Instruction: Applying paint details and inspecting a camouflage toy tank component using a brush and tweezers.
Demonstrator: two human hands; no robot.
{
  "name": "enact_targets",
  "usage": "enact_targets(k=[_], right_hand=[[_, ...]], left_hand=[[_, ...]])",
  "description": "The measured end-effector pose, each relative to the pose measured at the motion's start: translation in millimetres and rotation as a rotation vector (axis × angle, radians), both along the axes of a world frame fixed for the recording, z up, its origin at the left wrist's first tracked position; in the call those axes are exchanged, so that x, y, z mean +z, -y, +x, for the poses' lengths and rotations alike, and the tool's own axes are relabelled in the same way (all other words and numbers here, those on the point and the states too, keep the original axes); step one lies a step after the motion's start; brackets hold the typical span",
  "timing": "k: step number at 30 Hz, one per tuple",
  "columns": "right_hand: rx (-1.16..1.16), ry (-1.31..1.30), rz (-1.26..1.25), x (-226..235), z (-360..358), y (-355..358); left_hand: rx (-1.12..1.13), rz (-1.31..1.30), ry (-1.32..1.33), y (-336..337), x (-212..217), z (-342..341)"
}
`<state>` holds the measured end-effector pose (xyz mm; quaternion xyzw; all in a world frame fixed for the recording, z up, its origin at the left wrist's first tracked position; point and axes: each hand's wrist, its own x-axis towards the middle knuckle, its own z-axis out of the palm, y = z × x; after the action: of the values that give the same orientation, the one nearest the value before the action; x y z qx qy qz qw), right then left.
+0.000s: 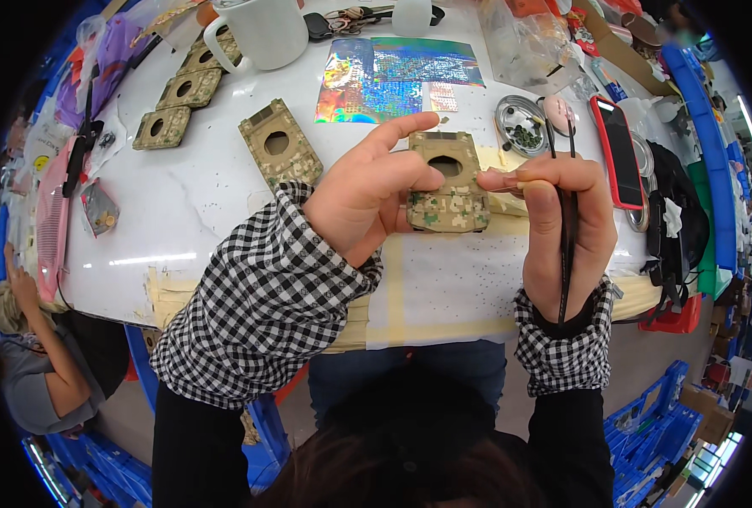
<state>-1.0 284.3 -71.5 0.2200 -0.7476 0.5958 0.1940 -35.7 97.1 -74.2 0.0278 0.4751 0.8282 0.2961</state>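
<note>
My left hand (367,186) grips a camouflage toy tank hull (450,203), thumb on its upper face beside the round opening and index finger stretched out past the far end. In my right hand (566,224) a pair of black tweezers (569,262) lies along the palm, tips pointing away from me. The right fingertips meet at the hull's right edge; a tiny pale tip shows between them, too small to name. Left of my left hand rests another camouflage hull (295,157). A round metal dish (500,127) with small dark green pieces stands beyond my right hand.
Several more hulls (163,127) line the far left, near a white mug (268,38). Shiny holographic sheets (351,80) lie at the back. A red-cased phone (617,152) and a black bag (677,212) are at right. Another person (50,372) sits at left.
</note>
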Motion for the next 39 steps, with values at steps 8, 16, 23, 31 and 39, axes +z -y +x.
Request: enact_targets(k=[8,16,23,31,39], right_hand=[[-0.004,0.003,0.003,0,-1,0],[-0.047,0.082,-0.157,2,4,-6],[-0.434,-0.129,0.323,1,7,-35],[-0.450,-0.290,0.594,-20,-2,-44],[-0.446,-0.068,0.344,-16,32,-62]], left_hand=[[0.003,0.009,-0.006,0,-1,0],[-0.002,0.013,0.000,0,-1,0],[0.014,-0.024,-0.005,1,0,-3],[0.080,-0.070,-0.050,1,0,-4],[0.125,-0.107,-0.088,1,-1,-7]])
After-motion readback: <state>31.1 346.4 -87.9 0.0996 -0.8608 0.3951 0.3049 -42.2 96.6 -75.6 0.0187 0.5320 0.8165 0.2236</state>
